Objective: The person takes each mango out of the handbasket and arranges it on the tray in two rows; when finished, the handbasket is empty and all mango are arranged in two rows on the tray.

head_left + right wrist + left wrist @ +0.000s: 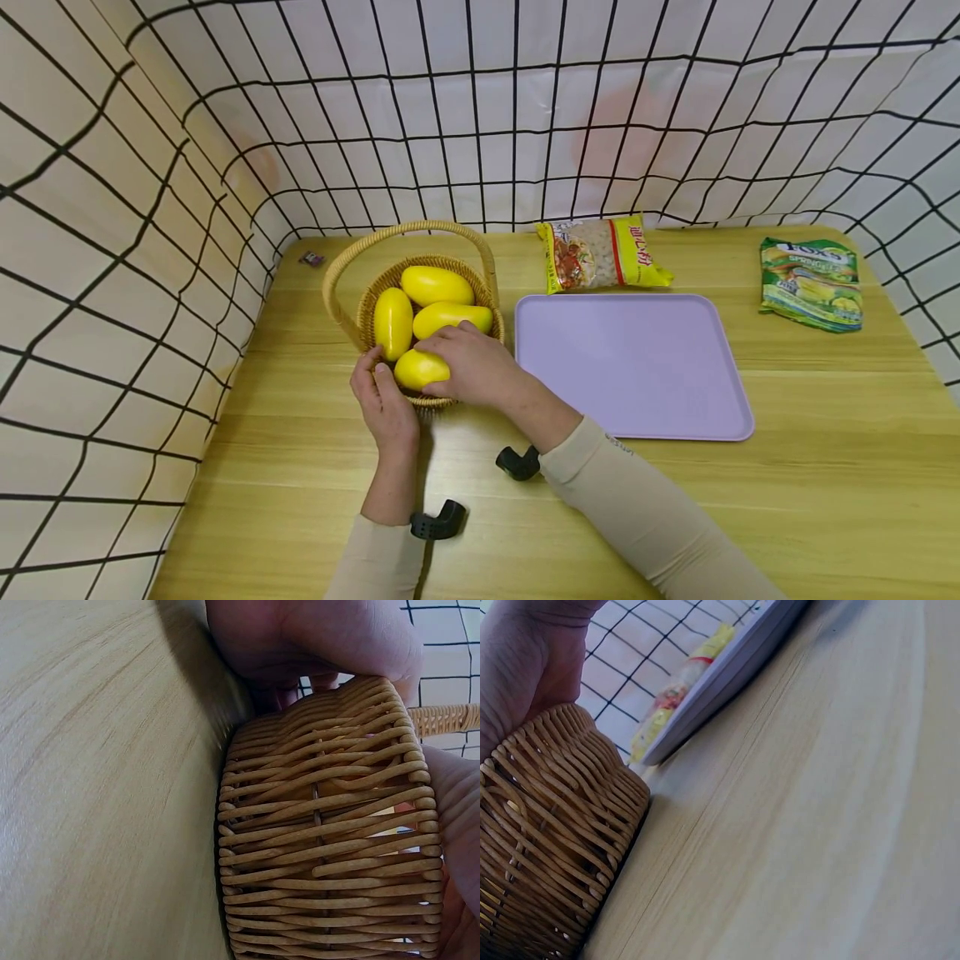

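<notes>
A wicker basket [431, 402] with a tall arched handle [408, 227] stands on the wooden table, holding several glossy yellow mangoes. My right hand [480, 367] reaches in from the right and grips the mango nearest me [420, 369], thumb at its front end and fingers over its far side. My left hand [386, 412] holds the basket at its front-left rim. Both wrist views show the woven side of the basket [322, 832] close up. In the left wrist view my left hand [525, 667] lies against the rim, its fingertips hidden.
Right of the basket lies a lilac tray [630, 367]. Behind the tray is a yellow food packet [596, 254]; a green snack bag [812, 283] sits at far right. A small purple wrapper [311, 258] lies back left. White walls with black netting [517, 125] enclose the table.
</notes>
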Available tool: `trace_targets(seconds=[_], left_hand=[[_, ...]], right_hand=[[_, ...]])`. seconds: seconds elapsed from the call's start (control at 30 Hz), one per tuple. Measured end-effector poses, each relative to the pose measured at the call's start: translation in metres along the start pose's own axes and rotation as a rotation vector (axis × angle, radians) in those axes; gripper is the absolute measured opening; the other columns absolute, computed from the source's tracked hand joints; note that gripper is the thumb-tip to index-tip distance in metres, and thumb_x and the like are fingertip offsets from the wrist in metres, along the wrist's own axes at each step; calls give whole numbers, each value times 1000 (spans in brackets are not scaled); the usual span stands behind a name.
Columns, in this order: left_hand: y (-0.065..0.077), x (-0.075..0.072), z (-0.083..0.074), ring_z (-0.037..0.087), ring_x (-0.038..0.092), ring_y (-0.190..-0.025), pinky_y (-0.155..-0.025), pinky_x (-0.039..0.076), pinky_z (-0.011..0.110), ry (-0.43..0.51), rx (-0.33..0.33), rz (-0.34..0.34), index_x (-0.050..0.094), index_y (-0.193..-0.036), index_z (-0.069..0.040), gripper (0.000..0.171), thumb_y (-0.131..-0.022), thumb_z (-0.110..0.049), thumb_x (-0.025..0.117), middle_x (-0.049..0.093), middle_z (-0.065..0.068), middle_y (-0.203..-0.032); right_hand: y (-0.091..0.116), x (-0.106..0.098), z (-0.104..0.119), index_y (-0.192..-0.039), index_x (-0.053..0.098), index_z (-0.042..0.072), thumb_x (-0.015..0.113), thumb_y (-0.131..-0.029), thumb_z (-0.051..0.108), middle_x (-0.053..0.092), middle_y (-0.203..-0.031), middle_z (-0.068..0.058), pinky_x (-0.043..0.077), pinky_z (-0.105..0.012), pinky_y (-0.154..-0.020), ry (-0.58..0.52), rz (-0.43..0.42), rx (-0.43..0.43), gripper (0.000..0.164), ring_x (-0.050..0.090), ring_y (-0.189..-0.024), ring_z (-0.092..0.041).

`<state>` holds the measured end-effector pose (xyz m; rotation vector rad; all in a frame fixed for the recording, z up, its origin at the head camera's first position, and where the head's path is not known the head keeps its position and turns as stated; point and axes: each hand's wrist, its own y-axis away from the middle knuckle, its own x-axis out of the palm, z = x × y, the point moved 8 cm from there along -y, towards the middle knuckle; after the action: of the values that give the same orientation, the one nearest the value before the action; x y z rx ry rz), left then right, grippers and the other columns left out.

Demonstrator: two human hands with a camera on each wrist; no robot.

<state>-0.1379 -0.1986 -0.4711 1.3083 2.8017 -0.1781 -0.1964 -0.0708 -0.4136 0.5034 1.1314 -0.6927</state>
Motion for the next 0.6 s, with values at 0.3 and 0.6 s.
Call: trace_targets(seconds=[0.3, 0.6], left_hand=[[0, 0, -2, 22, 41, -137, -118, 29, 45, -9, 6, -1, 55, -133, -8, 34, -108, -22, 37, 45, 11, -142], [-1, 0, 1, 24, 39, -141, -119, 27, 47, -30, -3, 7, 55, -134, -10, 34, -108, -24, 37, 43, 10, -145]], right_hand=[[2, -5, -1, -142, 61, 19, 75, -90, 47, 63, -142, -5, 42, -41, -114, -54, -50, 6, 61, 55, -133, -27], [17, -39, -13, -141, 60, 21, 78, -88, 43, 59, -140, -1, 48, -44, -109, -287, -275, 66, 61, 58, -127, -24]])
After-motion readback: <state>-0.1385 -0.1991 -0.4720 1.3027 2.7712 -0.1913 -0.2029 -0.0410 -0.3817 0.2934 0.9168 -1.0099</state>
